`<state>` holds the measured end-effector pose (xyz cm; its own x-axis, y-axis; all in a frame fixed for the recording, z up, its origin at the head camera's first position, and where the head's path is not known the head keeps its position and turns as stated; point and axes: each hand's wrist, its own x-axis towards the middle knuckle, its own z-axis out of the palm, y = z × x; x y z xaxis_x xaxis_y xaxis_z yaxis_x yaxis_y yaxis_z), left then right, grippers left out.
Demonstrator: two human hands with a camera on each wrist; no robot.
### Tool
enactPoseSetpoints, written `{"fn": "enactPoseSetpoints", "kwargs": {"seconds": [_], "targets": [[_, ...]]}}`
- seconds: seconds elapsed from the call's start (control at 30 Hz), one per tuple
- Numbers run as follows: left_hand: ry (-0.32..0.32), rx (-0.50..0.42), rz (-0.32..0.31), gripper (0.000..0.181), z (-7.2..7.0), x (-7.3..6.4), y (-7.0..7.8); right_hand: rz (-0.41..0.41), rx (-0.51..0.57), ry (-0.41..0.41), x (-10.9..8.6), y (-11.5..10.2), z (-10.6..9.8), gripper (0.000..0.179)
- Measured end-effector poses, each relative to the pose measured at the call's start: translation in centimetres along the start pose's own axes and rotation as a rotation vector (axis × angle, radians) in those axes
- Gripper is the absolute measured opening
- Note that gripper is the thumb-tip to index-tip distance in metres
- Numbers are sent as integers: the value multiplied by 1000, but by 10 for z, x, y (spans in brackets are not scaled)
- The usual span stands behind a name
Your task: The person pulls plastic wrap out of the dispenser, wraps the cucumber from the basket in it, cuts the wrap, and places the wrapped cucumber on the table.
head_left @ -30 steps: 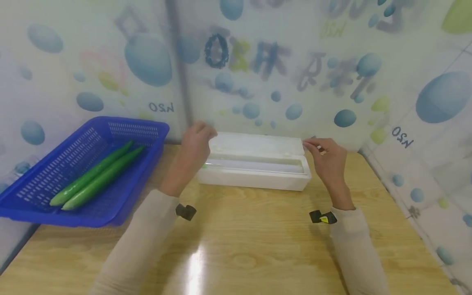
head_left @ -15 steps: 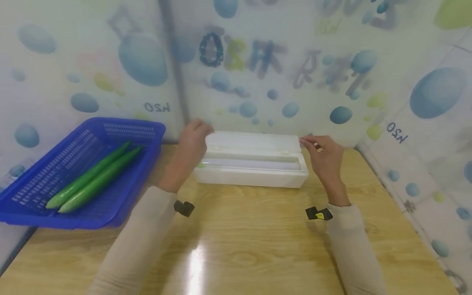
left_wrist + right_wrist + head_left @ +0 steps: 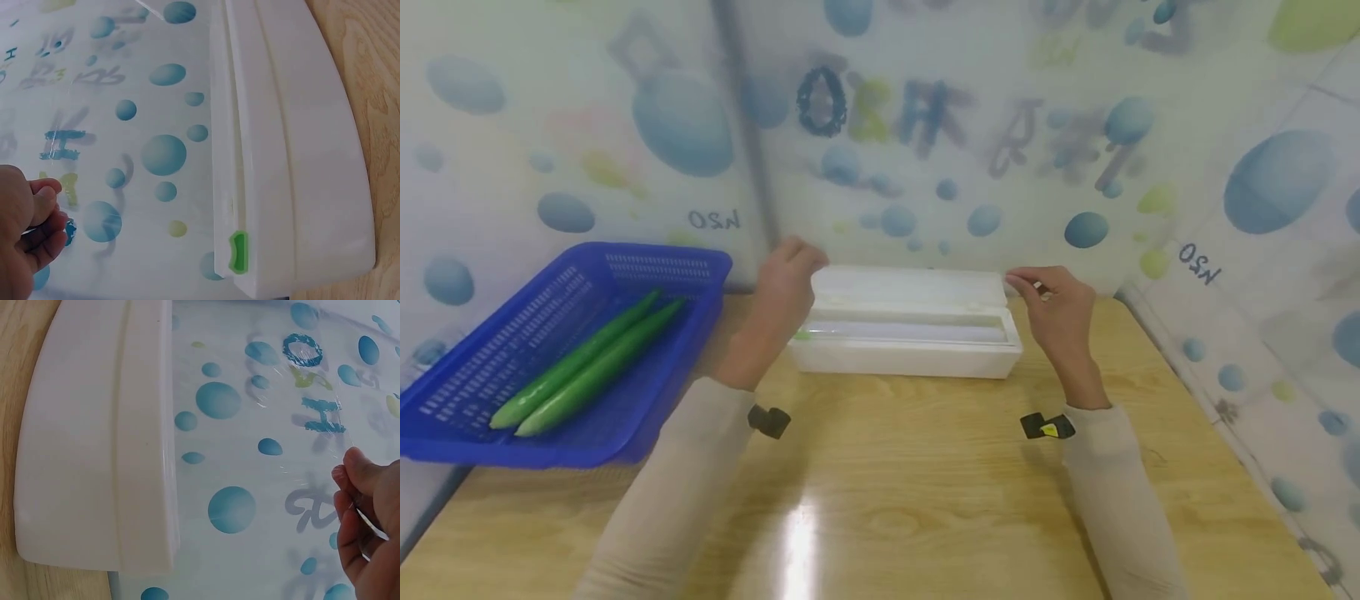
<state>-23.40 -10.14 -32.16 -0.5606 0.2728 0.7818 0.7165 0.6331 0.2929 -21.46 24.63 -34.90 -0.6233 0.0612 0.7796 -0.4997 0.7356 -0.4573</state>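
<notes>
A white cling film box (image 3: 902, 360) with rounded ends sits on the table near the wall, a pale roll (image 3: 902, 332) showing in its opening. White panel (image 3: 910, 287) rises along its back. A small green slider (image 3: 239, 252) sits at the box's left end. Clear cling film (image 3: 337, 415) stretches up from the box, the wall pattern showing through it. Its left part is pinched between thumb and fingers of my left hand (image 3: 782, 287), above the box's left end. My right hand (image 3: 1060, 308) pinches the film's other side, beside the panel's right corner.
Left of the box, a blue plastic basket (image 3: 681, 392) holds two long green cucumbers (image 3: 587, 367). The wooden table (image 3: 895, 500) ends at a patterned wall (image 3: 925, 192) behind and on the right. Black straps (image 3: 769, 422) circle both wrists.
The whole head view has slid slightly, so everything appears a little further left. Both hands keep nearly the same place over the box, still pinching the film.
</notes>
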Motion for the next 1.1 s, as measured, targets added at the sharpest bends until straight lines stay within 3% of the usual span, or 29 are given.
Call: {"fn": "enactPoseSetpoints", "kwargs": {"seconds": [0.23,0.63,1.1], "targets": [[-2,11,25,30,0,1,-2,10,-7,-5,1,-1,-1,13],[-64,21,-14,34,-12,15,1,-44,-13,-7,21,-4,-5,14],[-38,21,5,31,-19,22,2,-4,-20,11,29,-14,-8,15]]}}
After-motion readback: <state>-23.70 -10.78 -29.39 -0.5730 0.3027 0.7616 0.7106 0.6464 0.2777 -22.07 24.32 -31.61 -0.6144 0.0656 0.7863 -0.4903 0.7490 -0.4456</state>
